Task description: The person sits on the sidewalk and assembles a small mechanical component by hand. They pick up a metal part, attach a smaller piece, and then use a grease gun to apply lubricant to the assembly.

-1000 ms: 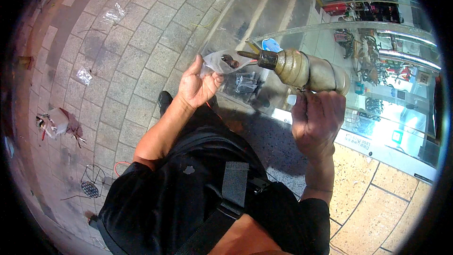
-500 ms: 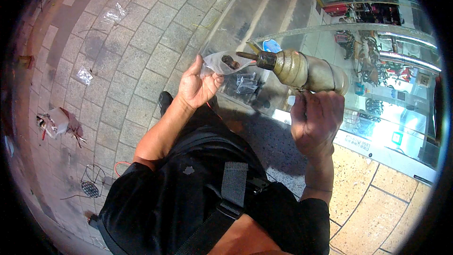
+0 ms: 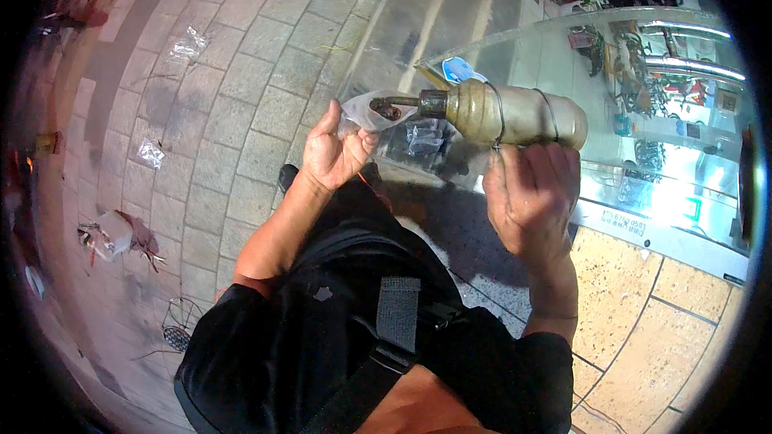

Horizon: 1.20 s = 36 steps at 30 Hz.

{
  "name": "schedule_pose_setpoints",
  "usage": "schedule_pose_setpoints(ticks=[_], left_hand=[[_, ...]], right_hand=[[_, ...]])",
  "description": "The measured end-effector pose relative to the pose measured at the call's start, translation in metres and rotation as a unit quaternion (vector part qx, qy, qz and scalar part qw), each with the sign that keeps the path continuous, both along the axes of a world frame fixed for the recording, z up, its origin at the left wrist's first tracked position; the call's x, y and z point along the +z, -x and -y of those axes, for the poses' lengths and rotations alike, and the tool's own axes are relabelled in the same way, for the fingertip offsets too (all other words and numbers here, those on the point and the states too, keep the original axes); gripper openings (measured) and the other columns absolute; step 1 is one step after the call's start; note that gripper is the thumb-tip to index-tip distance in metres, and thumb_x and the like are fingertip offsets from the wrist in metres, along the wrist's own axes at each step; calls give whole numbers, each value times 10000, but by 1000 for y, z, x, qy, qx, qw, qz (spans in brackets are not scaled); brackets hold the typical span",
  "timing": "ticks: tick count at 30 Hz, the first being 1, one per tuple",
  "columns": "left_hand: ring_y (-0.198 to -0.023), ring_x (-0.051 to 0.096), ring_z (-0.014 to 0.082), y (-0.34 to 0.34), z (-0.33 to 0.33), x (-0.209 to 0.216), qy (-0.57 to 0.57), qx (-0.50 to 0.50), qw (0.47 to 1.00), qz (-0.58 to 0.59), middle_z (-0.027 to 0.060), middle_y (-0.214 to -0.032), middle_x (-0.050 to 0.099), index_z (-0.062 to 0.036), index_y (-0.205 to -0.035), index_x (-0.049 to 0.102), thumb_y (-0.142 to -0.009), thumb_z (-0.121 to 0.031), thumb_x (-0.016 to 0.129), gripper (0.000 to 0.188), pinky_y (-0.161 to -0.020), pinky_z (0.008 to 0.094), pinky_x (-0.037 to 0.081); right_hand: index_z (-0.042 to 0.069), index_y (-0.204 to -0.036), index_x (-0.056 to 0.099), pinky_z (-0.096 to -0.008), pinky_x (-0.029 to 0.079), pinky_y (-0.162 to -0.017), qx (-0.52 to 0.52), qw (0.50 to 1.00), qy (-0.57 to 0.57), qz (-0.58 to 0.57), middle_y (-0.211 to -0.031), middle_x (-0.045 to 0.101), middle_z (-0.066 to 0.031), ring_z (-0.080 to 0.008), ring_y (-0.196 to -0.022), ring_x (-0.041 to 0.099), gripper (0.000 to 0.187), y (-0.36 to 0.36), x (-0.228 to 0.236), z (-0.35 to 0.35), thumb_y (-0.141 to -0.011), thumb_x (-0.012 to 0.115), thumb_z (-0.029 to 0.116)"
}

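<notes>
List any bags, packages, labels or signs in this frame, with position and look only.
Clear plastic bag: pinched in left hand, bottle nozzle inside.
Blue sticker: on glass case, rounded.
White label strip: case's lower rim, by right hand.
Empty clear bags: on left paving.

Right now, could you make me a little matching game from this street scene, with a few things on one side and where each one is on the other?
Things:
1. dirty squeeze bottle
2. small clear bag
3. black strap
4. wire guard

Places:
a. across the person's chest
b. pinched in the left hand
c. lying on the paving, lower left
d. gripped from below by the right hand

Pairs: 1-d, 2-b, 3-a, 4-c
</notes>
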<state>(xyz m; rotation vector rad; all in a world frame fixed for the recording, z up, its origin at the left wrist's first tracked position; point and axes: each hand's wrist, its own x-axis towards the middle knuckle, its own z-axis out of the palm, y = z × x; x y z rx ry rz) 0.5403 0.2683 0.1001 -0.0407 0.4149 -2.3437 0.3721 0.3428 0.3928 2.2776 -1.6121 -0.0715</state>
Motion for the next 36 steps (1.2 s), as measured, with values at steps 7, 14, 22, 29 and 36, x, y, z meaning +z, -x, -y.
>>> schedule_pose_setpoints(ticks=[7, 14, 22, 29, 36], left_hand=[[-958, 611, 257, 12, 1, -4, -1, -2, 1000, 14, 168, -1280, 656, 19, -1368, 547, -1105, -464, 406, 567, -799, 361, 510], [-932, 599, 253, 20, 5, -1, 1, 2, 1000, 17, 181, -1298, 642, 26, -1382, 524, -1108, -459, 400, 571, -793, 356, 499], [-938, 615, 260, 33, 6, -6, -50, -69, 996, 17, 181, -1224, 661, 16, -1343, 549, -1073, -497, 484, 583, -814, 363, 531], [-933, 617, 272, 14, -4, -43, -52, -147, 987, 34, 134, -1196, 655, -41, -1357, 540, -1058, -524, 499, 570, -814, 345, 556], [-934, 587, 280, 41, -14, -64, -48, -170, 979, 106, 164, -1188, 640, 18, -1376, 524, -1028, -545, 555, 663, -845, 358, 546]], right_hand=[[7, -985, 700, -445, 429, -751, -32, 999, -27, -14, -808, 565, -102, -298, -791, 554, 187, 5, 5, 0, -842, 743, 119], [7, -981, 700, -443, 425, -747, -45, 998, -45, 1, -818, 586, -107, -305, -792, 559, 171, 14, 4, 2, -844, 736, 102], [24, -910, 664, -440, 424, -767, -86, 985, -40, 145, -836, 582, -120, -319, -794, 556, 99, 40, -15, -11, -881, 708, 108], [-5, -921, 662, -480, 434, -827, -190, 873, -89, 441, -886, 617, -190, -395, -851, 564, 217, 65, -90, -41, -1004, 581, 179], [-1, -964, 676, -385, 466, -722, -318, 719, -166, 595, -793, 552, -101, -213, -758, 551, 292, 122, -161, -94, -1052, 587, 263]])
